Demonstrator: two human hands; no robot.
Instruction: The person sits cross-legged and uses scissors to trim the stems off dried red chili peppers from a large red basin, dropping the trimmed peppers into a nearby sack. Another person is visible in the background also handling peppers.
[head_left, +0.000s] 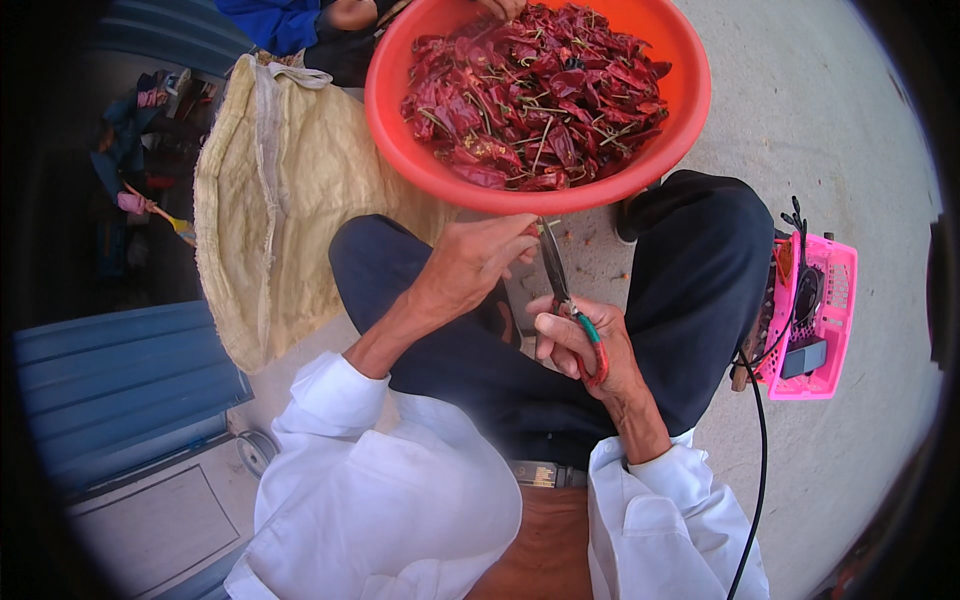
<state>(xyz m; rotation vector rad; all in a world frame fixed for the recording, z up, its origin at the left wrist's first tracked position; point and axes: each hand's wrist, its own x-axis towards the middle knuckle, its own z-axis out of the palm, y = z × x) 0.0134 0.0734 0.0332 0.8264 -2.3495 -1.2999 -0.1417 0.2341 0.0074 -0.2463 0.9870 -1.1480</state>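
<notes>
Just under the near rim of a red plastic basin (517, 201), my left hand (480, 251) pinches a dried red chili (534, 229) by its body, mostly covered by the fingers. A pale green stem sticks out to the right. My right hand (592, 345) grips a pair of scissors (556, 266) whose handles are wrapped in red and green. Their blades point up, with the tips right beside the chili stem. Dried red chilies (525, 105) with stems fill the basin.
A large woven sack (322, 195) lies left of the basin. At the top, another person's hand (504, 7) reaches into the basin, near a blue sleeve (274, 22). On the right, a pink plastic basket (844, 322) holds a device, and a black cable (761, 450) runs past my leg.
</notes>
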